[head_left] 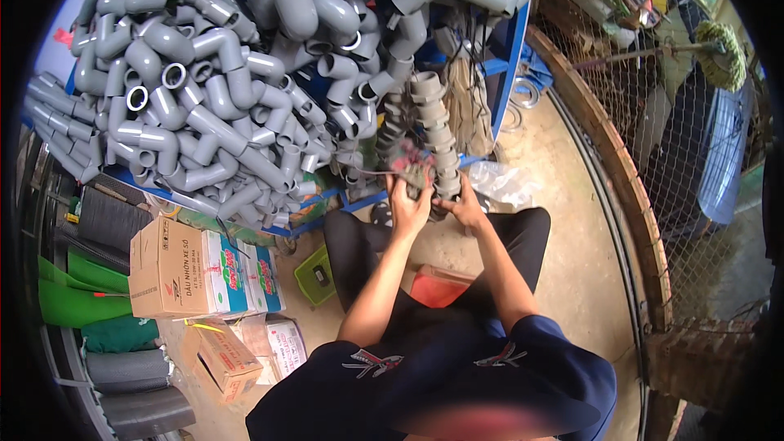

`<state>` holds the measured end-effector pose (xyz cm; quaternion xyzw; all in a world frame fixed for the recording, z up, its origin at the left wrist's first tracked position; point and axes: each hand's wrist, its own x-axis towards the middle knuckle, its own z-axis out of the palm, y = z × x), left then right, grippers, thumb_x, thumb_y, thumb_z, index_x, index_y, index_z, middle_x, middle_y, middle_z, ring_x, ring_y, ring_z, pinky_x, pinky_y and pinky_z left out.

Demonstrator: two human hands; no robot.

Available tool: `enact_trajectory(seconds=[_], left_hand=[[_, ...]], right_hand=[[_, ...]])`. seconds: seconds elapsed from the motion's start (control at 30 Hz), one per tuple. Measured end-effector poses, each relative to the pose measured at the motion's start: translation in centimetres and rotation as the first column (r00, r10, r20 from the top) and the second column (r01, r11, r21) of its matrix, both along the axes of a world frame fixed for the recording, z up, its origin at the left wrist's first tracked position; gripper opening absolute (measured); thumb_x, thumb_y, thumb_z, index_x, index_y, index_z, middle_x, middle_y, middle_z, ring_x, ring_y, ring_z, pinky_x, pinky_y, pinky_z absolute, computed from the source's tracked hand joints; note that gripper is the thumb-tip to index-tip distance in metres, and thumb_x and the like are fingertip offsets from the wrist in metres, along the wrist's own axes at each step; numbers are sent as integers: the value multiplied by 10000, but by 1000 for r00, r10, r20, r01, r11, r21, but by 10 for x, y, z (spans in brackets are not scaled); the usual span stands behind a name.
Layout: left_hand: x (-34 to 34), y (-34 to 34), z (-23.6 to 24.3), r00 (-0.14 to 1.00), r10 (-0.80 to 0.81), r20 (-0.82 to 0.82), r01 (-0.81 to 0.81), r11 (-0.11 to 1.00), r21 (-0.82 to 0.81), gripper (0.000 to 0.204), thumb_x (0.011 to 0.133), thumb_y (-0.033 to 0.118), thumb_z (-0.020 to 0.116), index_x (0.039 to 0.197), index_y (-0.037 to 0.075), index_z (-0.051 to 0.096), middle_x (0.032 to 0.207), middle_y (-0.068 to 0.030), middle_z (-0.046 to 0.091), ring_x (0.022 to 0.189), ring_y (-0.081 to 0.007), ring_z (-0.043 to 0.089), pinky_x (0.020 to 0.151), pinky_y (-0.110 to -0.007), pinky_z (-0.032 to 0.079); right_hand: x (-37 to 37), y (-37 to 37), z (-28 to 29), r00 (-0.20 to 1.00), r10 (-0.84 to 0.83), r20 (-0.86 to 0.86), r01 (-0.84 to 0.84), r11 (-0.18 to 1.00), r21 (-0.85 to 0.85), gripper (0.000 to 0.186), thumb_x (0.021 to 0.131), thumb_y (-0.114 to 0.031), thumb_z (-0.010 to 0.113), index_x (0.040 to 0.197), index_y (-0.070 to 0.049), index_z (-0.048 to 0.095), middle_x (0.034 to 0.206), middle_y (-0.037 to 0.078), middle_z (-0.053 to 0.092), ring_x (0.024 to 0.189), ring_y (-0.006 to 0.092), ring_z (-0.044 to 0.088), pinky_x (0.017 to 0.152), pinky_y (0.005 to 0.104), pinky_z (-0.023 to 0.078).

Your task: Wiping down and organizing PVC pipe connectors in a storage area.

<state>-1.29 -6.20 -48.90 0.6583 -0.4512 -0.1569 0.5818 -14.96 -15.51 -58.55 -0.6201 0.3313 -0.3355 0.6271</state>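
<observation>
A string of short grey pipe fittings [439,139] hangs in front of me, in a column from the heap down to between my knees. My right hand [468,209] closes round its lower end from the right. Just left of it, my left hand [410,211] is closed, its fingers raised at a small greyish piece [417,173] with blurred pinkish-red strands [408,155] above. Whether that piece is a fitting or a wad of cord, I cannot make out. A second, darker string of fittings [393,124] hangs behind, to the left.
Grey elbow fittings [220,98] pile high on a blue-edged rack at the left and ahead. Cardboard boxes [167,269] and a green basket [314,275] stand left of my legs. A red object [439,287] lies between my knees. Wire mesh [629,106] lines the right side.
</observation>
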Motion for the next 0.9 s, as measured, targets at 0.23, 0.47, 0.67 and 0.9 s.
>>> enact_trajectory(seconds=[0.23, 0.47, 0.67, 0.9], left_hand=[[-38, 5, -46, 920, -179, 348, 187, 982, 11, 370, 784, -9, 760, 1075, -14, 531, 1634, -287, 324, 1472, -455, 390, 1148, -465, 432], [19, 22, -65, 990, 121, 77, -118, 992, -43, 517, 976, 19, 588, 1462, 3, 413, 1355, -225, 584, 1257, -305, 600, 1078, -390, 452], [-38, -10, -36, 936, -207, 286, 220, 975, -13, 671, 848, -122, 481, 1500, 33, 518, 1649, -272, 303, 1531, -429, 302, 1249, -428, 281], [-25, 69, -119, 998, -27, 51, -3, 853, 522, 279, 888, -5, 568, 1150, -33, 661, 1261, -322, 598, 1176, -503, 580, 1011, -499, 495]], right_hand=[[-8, 6, -80, 967, 245, 69, -254, 941, 223, 827, 829, -124, 763, 1562, -42, 390, 1522, 165, 509, 1405, 269, 472, 1177, 416, 378], [-6, 0, -42, 969, 54, 241, -84, 990, 114, 879, 822, 84, 645, 1612, -7, 270, 1605, 174, 412, 1524, 262, 346, 1240, 371, 267], [-14, 3, -99, 905, -122, 407, -111, 857, 504, 676, 1040, -542, 383, 1592, -153, 362, 1592, 56, 432, 1481, 257, 375, 1210, 528, 290], [11, -1, -49, 908, -191, 373, -76, 801, 594, 703, 1030, -568, 411, 1517, -64, 458, 1483, 75, 520, 1359, 249, 485, 1151, 410, 351]])
